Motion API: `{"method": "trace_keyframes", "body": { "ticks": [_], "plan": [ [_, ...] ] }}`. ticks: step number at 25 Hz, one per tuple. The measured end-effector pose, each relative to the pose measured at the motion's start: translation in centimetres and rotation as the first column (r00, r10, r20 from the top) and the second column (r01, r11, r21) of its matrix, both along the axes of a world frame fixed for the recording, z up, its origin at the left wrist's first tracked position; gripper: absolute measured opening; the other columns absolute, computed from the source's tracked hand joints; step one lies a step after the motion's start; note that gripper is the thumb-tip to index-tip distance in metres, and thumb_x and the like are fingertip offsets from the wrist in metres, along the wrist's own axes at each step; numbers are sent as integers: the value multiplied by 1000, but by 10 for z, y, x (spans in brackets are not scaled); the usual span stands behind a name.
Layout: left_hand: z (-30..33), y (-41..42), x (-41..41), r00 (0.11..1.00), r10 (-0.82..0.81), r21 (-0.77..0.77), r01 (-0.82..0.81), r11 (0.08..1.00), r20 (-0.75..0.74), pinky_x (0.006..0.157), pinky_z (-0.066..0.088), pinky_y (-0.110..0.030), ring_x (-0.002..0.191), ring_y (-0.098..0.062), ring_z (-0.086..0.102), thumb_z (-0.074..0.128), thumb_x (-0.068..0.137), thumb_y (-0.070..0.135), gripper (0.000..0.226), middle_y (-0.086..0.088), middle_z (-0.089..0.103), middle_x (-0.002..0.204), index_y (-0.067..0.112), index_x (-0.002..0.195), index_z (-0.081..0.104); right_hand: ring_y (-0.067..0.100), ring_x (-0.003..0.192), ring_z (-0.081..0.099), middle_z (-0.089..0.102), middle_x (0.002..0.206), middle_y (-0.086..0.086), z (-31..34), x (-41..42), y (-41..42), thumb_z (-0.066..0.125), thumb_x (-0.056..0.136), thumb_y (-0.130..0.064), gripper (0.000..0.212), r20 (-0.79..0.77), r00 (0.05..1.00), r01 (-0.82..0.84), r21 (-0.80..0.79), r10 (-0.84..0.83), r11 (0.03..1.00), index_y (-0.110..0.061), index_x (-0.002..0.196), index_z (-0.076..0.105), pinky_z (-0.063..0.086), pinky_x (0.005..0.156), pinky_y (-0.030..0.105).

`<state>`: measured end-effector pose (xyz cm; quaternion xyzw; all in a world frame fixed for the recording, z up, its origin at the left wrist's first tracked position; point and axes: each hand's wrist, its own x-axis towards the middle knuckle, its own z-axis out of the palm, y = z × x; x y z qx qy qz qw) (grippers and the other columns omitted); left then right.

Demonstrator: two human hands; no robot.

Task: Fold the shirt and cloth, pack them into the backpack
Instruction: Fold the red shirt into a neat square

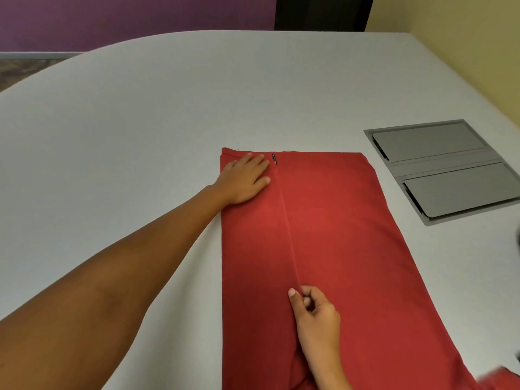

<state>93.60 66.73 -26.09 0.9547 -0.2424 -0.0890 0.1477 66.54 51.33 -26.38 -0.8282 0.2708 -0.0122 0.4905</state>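
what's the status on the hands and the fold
Left hand flat on red fabric garment. Right hand pinching its folded edge. No backpack visible, nothing in the way.

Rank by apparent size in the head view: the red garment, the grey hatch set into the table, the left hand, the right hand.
1. Red garment, by far the largest.
2. Grey hatch.
3. Left hand and right hand: they look alike, and the right is nearer the camera, so they are left unranked.
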Motion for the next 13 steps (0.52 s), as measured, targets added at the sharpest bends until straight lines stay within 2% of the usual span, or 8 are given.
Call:
{"method": "trace_keyframes", "body": {
  "ticks": [1,3,5,7,11,13],
  "plan": [
    [-8,7,-5,999,-31,114,29,993,15,117,14,-47,147,-24,8,22,99,52,59,-1,12,160,25,152,17,6,44,37,40,52,-8,1,0,0,70,84,-18,15,5,1000,-3,-5,3,1000,-20,71,64,32,47,20],
    [-19,17,-13,999,38,164,-42,986,29,119,1,-46,147,-23,-6,14,98,56,64,-2,-5,161,26,153,5,5,45,38,40,52,-8,1,-1,0,70,84,-19,10,15,1000,-8,-1,8,1000,-20,75,66,33,47,19],
    [-22,20,-23,987,158,146,-160,976,25,118,-1,-45,147,-23,-8,13,98,56,66,-6,-6,161,21,153,4,5,45,39,41,51,-8,0,-3,0,69,85,-22,6,24,1000,-2,-10,2,1000,-18,80,68,34,49,19],
    [-21,16,-41,975,219,149,-220,964,23,118,-3,-46,147,-24,-8,13,98,55,68,-8,-6,160,15,153,3,4,46,41,45,51,-6,-1,-5,1,66,88,-26,11,37,999,-11,-21,12,1000,-17,80,68,36,51,24],
    [-23,4,-111,989,142,126,-145,981,36,117,-3,-45,148,-24,-4,2,93,56,73,-6,-2,161,14,153,6,6,45,43,51,50,-4,5,-16,-2,56,94,-29,21,32,997,-78,11,77,997,-20,77,64,41,50,30],
    [-25,2,-151,990,121,93,-127,988,67,116,7,-48,147,-26,9,6,92,53,73,-7,10,160,12,151,18,11,47,51,57,54,-2,8,-28,-7,57,94,-26,16,47,992,-111,-59,114,992,-25,80,65,47,54,34]
  ]
}}
